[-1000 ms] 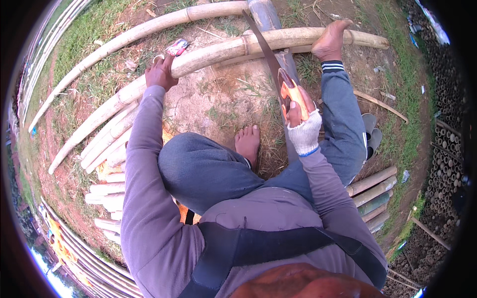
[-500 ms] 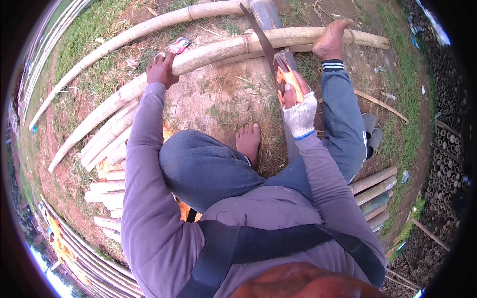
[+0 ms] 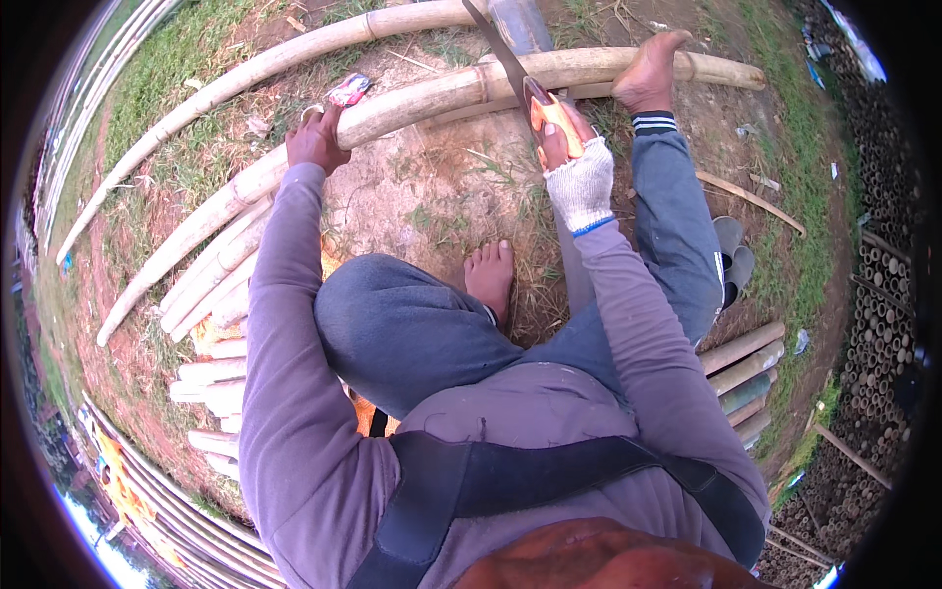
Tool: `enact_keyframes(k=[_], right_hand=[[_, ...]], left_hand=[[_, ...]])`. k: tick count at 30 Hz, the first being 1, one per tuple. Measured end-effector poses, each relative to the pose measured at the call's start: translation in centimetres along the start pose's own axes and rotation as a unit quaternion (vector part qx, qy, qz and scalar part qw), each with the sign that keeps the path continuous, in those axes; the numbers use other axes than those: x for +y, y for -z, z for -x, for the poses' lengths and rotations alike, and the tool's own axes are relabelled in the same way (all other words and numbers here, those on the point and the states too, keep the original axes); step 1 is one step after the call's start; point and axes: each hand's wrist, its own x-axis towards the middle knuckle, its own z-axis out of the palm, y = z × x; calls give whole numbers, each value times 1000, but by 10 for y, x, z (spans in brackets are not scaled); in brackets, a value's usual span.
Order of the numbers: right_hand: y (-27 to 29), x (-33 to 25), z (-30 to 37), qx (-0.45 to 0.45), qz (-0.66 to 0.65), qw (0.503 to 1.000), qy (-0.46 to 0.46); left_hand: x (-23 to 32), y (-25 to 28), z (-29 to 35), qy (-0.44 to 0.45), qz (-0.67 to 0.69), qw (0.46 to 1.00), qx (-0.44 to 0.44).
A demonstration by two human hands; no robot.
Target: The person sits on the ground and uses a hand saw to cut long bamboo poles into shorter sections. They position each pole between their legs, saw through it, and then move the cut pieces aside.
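A long pale bamboo pole [image 3: 422, 105] lies across in front of me, bending through the wide view. My left hand [image 3: 316, 140], bare, grips this pole with the fingers over its far side. In a white fingerless-style glove, my right hand [image 3: 577, 162] is closed round the orange handle of a handsaw [image 3: 510, 67]. The dark blade crosses the pole at a slant, pointing forward and to the left. Whether its teeth sit in a cut cannot be made out. My bare right foot [image 3: 650, 74] rests on the pole, right of the saw.
Under the pole is a grey support [image 3: 522, 27]. Another bamboo pole [image 3: 285, 61] lies farther off. Cut bamboo lengths [image 3: 211, 371] lie at my left, more [image 3: 746, 368] at my right. Sandals [image 3: 731, 250] stand beside my right leg. Stacked bamboo [image 3: 878, 344] fills the far right.
My right hand and the saw have shifted slightly left and forward, the handle coming closer to the pole. The left hand keeps its place on the pole, as does my foot.
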Motion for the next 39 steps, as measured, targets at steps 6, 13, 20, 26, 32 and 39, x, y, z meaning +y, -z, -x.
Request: enact_keyframes(k=[6,13,20,26,32,39], right_hand=[[106,-7,152,-86,-44,992,-80],[-22,10,-28,-1,39,998,41],[77,-6,108,-99,-59,990,-81],[40,11,62,-17,1,1000,22],[-7,12,-2,-5,-34,999,-14],[97,-17,143,-95,-66,983,-140]], left_hand=[[-29,-22,14,3,12,998,55],[-13,-15,-2,-22,17,997,67],[-35,-17,17,8,18,999,26],[-7,-16,-3,-24,23,999,40],[-12,-12,-4,-27,26,998,52],[-26,-24,13,-7,23,997,70]])
